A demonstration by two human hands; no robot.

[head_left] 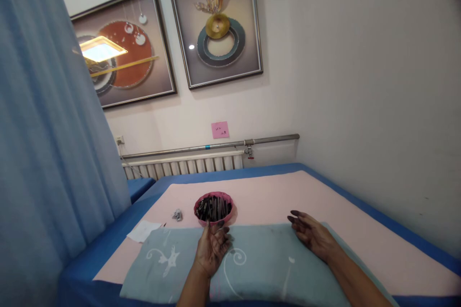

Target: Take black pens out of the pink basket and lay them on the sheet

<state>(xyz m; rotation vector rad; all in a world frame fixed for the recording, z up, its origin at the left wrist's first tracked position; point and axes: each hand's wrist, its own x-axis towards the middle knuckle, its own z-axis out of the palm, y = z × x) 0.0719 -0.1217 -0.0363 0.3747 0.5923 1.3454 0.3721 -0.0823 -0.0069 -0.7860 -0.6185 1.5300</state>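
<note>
Palm up, my left hand (213, 248) hovers just in front of a round pink-red basket (232, 205); its fingers are loosely bent and apart, with nothing visible in them. The basket is filled with dark, thin sticks (214, 207), their kind too small to tell. Over to the right, my right hand (312, 236) is open, fingers stretched out and holding nothing. Dark smudges cover the fingertips of both hands. Beneath them lies a grey-green patterned cloth (262, 266) with white swirls. Whether either hand touches it, I cannot tell.
A crumpled grey scrap (177, 215) and a white paper sheet (144, 231) lie left of the basket. A pink sheet (273, 196) covers the blue bed (288, 168). A blue curtain (54, 153) hangs at left; a radiator (187, 165) stands behind, a wall (378, 105) at right.
</note>
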